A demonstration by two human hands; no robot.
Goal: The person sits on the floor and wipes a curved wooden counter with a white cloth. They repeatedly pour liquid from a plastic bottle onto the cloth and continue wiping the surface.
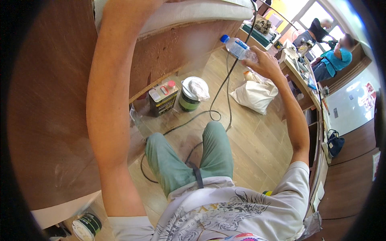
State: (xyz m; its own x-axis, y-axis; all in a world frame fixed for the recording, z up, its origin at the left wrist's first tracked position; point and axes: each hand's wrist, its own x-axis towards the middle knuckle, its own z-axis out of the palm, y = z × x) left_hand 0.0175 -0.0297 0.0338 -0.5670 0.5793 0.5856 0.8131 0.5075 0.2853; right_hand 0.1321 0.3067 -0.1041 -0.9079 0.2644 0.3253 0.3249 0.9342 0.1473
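My right hand (264, 64) is closed around the base of a clear plastic bottle (236, 47) with a blue cap and a blue-and-white label. The bottle is tilted, its cap pointing left and away from me, and a black cable (244, 43) passes close by it. My left arm (110, 92) reaches up along the brown wooden panel (173, 52). Only a sliver of my left hand shows at the top edge, near a pale padded edge (201, 16); its fingers are cut off from view.
By the panel stand a rectangular metal can (163, 98) with a red cap and a round tub (189, 102) with a plastic bag on its lid. A white sack (255, 96) lies on the floor, where the cable loops. Two people work at a cluttered bench (299, 70), far right.
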